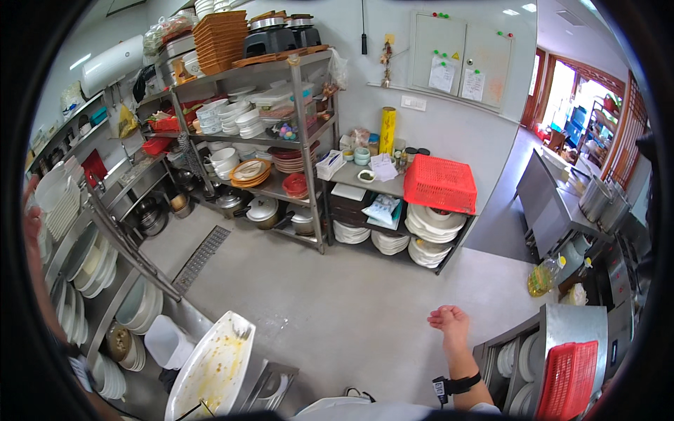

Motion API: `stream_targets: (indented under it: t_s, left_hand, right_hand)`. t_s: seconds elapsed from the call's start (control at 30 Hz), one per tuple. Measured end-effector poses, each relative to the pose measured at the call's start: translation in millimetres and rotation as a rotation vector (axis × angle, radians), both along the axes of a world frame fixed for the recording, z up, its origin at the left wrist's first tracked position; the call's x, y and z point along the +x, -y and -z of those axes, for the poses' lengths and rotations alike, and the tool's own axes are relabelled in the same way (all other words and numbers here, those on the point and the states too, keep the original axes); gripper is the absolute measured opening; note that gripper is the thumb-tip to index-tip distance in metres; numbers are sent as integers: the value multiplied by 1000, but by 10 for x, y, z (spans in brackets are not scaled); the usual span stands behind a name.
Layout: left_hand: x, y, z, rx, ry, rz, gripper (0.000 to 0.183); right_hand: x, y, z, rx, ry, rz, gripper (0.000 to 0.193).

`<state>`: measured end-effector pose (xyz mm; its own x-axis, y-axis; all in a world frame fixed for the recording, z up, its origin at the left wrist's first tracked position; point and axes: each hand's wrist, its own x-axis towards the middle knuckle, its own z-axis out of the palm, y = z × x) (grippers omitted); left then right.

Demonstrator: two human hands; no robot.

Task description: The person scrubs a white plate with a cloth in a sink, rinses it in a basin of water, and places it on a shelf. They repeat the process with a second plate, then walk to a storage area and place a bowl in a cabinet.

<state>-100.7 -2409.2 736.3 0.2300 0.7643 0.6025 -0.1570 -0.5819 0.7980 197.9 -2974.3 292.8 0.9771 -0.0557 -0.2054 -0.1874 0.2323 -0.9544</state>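
Observation:
My right hand (pixel 451 324) hangs over the floor at the lower right, its fingers loosely bent and slightly apart, holding nothing. A black strap with a small device (pixel 449 385) is around that wrist. At the far left rim my left hand (pixel 32 216) shows only in part, beside a stack of white containers (pixel 56 196) on a metal rack; its grip is hidden by the dark picture edge. A long white dish (pixel 217 368), smeared with yellow food remains, rests at the lower left. Next to it stands a white plastic tub (pixel 168 340).
Metal shelving (pixel 303 126) with bowls and pots lines the back wall. A red basket (pixel 440 184) tops a low shelf of plates. At right, another red basket (pixel 569 379) lies on a steel cabinet (pixel 583 319); an oil bottle (pixel 544 277) stands behind. A drain grate (pixel 201 258) crosses the floor.

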Motion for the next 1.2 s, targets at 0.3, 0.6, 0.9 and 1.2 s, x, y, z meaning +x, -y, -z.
stream_targets:
  t_s: [0.3,0.6,0.9,1.2]
  left_hand:
    - [2532,1392,2891,-662,-55,772,61]
    - [4202,1118,4715,-1279,-213,960,34]
    - [5458,358,4644,-1243,-226,770,34]
    - [6220,391,4712,-1257,-169,619,33]
  right_hand:
    - [872,-229,310,-127,-64,-24,15]
    - [2366,-488,285,-207,147,120,8]
    - [4201,-1260,648,-544,182,-101,22]
    - [6794,-1538,186,-873,500,-212,35]
